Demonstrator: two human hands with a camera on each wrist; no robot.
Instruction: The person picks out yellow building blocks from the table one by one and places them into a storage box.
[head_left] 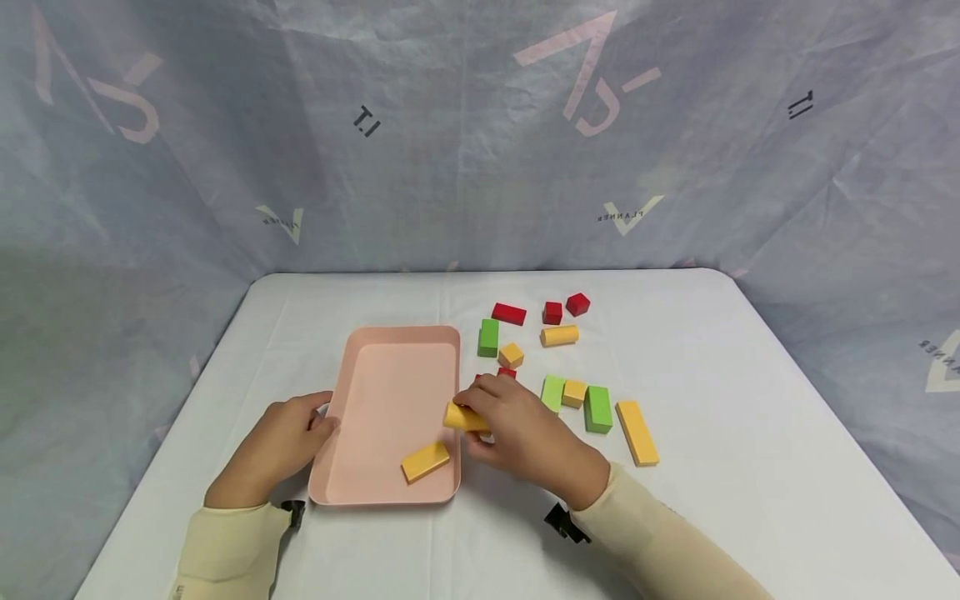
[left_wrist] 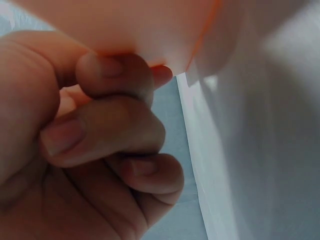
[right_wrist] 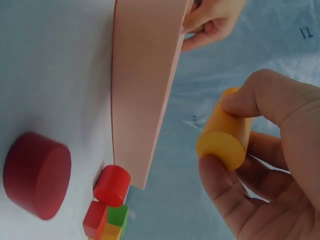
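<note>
Our left hand [head_left: 273, 442] pinches the pink tray [head_left: 401, 383] by its rim; our right hand [head_left: 528, 433] grips a yellow cylinder [head_left: 462, 417]

The left hand [head_left: 276, 442] curls, gripping — the right hand [head_left: 531, 435] pinches.

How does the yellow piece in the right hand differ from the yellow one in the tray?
The yellow cylinder is round-sided; the yellow block has flat faces. The right hand pinches the cylinder, while no hand touches the block. The cylinder is held up by the pink tray's right rim; the block lies on its floor. Both are yellow.
</note>
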